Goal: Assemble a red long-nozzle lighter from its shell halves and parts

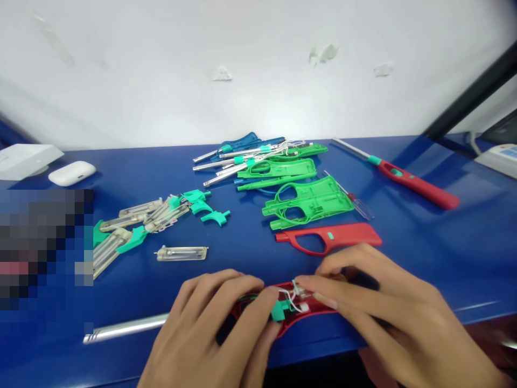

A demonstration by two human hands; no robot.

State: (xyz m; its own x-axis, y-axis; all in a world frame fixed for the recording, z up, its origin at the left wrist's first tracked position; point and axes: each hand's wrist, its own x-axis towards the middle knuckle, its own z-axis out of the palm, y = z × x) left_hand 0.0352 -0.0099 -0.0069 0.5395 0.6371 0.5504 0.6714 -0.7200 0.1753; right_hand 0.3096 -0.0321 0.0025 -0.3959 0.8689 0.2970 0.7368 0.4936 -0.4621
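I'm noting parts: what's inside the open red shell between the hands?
The open red shell holds a green piece and white wires. The left hand and right hand largely cover its ends; what lies beneath them cannot be seen.

Left hand [214, 323] on open red casing [311, 310]; right hand [393, 304] at white wires [287, 294] inside; green casings [319, 198] beyond.

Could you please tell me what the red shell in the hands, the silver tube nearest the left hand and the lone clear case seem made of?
Red shell: probably plastic, slightly glossy, judging by its evenly coloured, thin moulded rim.
Silver tube: looks like metal, smooth, with a bright sheen along its length.
Clear case: likely rigid plastic, see-through and faintly yellowish, though glass is possible.
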